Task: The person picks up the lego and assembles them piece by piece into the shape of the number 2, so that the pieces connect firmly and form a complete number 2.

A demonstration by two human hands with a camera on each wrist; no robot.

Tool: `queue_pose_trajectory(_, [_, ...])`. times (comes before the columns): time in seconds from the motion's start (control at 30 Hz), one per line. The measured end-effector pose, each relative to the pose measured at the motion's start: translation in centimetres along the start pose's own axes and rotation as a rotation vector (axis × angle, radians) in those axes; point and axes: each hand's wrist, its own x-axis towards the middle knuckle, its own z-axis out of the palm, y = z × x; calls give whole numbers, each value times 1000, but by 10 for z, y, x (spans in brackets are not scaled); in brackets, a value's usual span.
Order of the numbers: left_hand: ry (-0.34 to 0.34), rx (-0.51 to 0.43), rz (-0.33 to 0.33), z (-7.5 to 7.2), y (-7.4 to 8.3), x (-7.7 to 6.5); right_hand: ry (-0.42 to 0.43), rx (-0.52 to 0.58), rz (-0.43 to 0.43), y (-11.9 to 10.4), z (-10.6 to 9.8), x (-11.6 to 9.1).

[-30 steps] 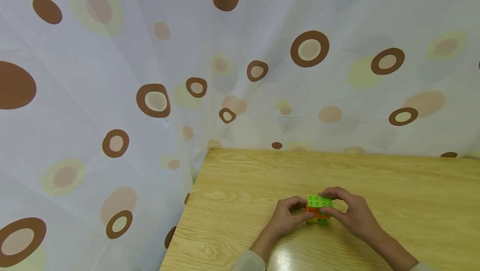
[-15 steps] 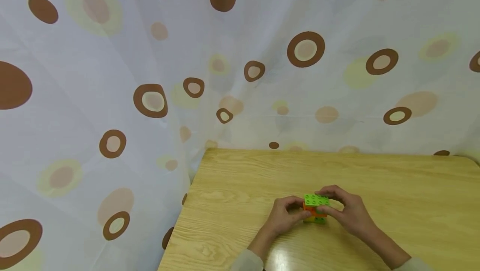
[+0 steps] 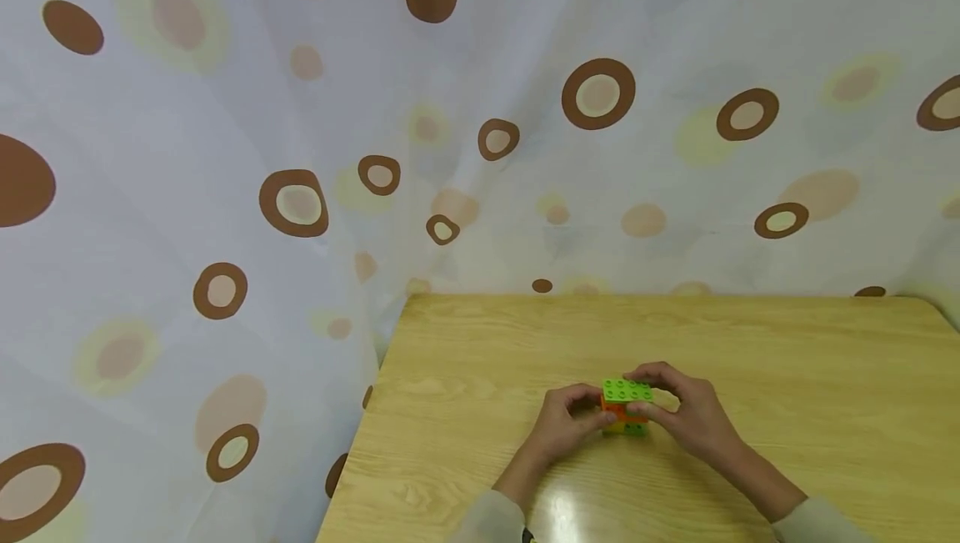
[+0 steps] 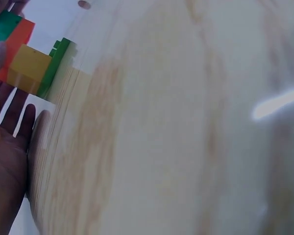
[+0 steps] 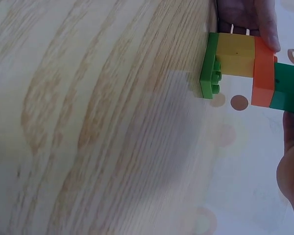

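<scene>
A small stack of toy building bricks stands on the table between the two hands. Its top is a light green brick (image 3: 627,390) with studs. Below it, in the right wrist view, come a dark green brick (image 5: 287,87), an orange brick (image 5: 263,73), a yellow brick (image 5: 235,55) and a green base brick (image 5: 208,68) whose studs show beside the yellow one. My left hand (image 3: 561,426) grips the stack from the left, thumb on the orange brick. From the right, my right hand (image 3: 699,416) pinches the upper part, thumb in front and fingers behind, partly hiding the top brick.
The wood-grain table (image 3: 480,359) extends around the stack, with its left edge well left of the hands. A white curtain (image 3: 510,218) with brown and beige spots hangs behind and to the left. Light glares off the tabletop in front.
The head view has shifted slightly, so hands and stack sit a little further left and higher in the picture. Both hands keep the same hold on the bricks.
</scene>
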Motion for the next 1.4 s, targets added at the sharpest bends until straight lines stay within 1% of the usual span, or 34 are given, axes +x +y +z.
queue_pose_trajectory(0.07, [2, -23, -10, 1, -1, -2, -1, -9, 0, 2, 2, -2])
queue_pose_trajectory(0.2, [-18, -80, -29, 2, -4, -4, 12, -26, 3, 5, 6, -6])
queue_pose_trajectory(0.27, [-22, -100, -26, 2, -5, -4, 9, -24, -12, 6, 7, -7])
queue_pose_trajectory(0.37, [-24, -95, -11, 3, -5, -4, -6, -10, -43, 7, 4, -8])
queue_pose_trajectory(0.57, [-26, -10, 13, 5, 0, -6, -21, 9, -63, 9, -8, -13])
queue_pose_trajectory(0.67, [-13, 53, 15, 4, 4, -6, -34, 11, -56, 11, -12, -11])
queue_pose_trajectory(0.73, [-1, 116, 19, 3, 8, -5, -43, 16, -39, 12, -14, -9])
queue_pose_trajectory(0.83, [25, 213, 16, 2, 14, -2, -43, 7, 32, 12, -16, -5])
queue_pose_trajectory(0.9, [37, 259, 7, 3, 19, -2, -41, 8, 94, 12, -17, -4])
queue_pose_trajectory(1.0, [51, 259, -28, 7, 27, -2, -47, 18, 196, 13, -18, -3])
queue_pose_trajectory(1.1, [66, 254, -63, 13, 31, -3, -62, 56, 278, 13, -19, -3])
queue_pose_trajectory(1.23, [92, 269, -86, 20, 33, -2, -70, 109, 348, 15, -18, -3])
queue_pose_trajectory(1.4, [113, 292, -89, 25, 35, 2, -63, 133, 412, 19, -17, -2])
